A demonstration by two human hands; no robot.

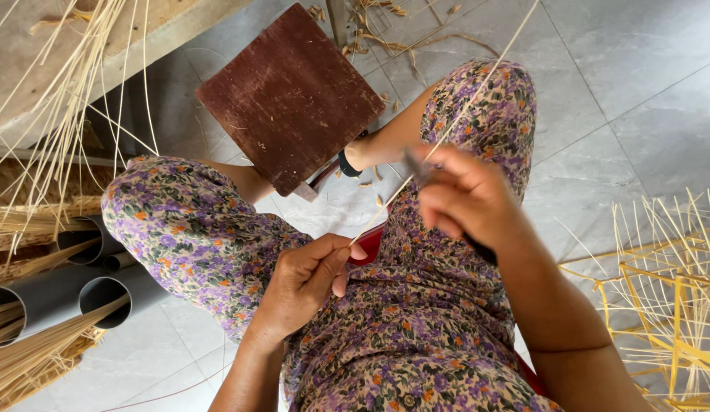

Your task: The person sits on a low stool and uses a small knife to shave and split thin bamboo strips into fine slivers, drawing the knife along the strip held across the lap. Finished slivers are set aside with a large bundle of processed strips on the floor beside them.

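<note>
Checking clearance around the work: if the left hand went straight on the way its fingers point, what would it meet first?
Probably the right hand, up along the thin strip that the left hand pinches; depth is unclear.

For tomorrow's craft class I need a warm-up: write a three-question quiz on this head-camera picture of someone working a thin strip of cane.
1. True or false: the left hand pinches the lower end of the thin cane strip.
2. What does the right hand press against the strip? A) scissors B) a dark-handled knife C) a brush
3. What stands on the tiled floor between the knees?

Key
1. True
2. B
3. A small dark-red wooden stool
</note>
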